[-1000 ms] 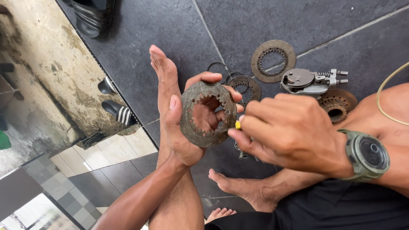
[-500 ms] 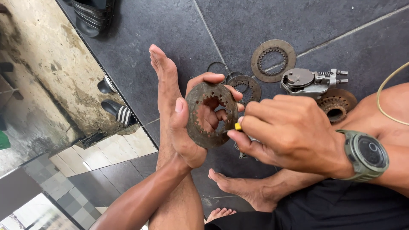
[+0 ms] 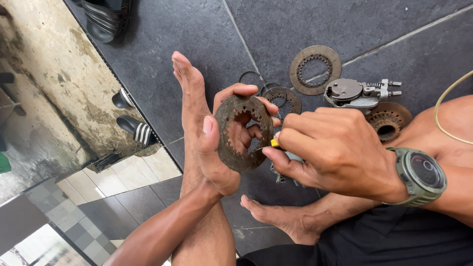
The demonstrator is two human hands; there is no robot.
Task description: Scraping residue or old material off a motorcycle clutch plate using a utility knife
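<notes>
A rust-brown toothed ring is seen against dark grey floor tiles. Yellow shows on a tool tip. The watch is olive green; the sandal is black with white stripes.

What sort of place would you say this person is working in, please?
Probably an informal repair spot on a dark tiled floor, not a bench. A toothed, rusty ring-shaped plate sits in the left hand, more worn plates and a metal mechanical part lie nearby, and sandals lie at the edge.

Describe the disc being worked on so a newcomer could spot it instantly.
On the dark tiled floor sits a barefoot person; the rusty toothed ring is raised in the left hand. Unlike the flat ring and other parts lying on the tiles, it is held off the floor.
</notes>
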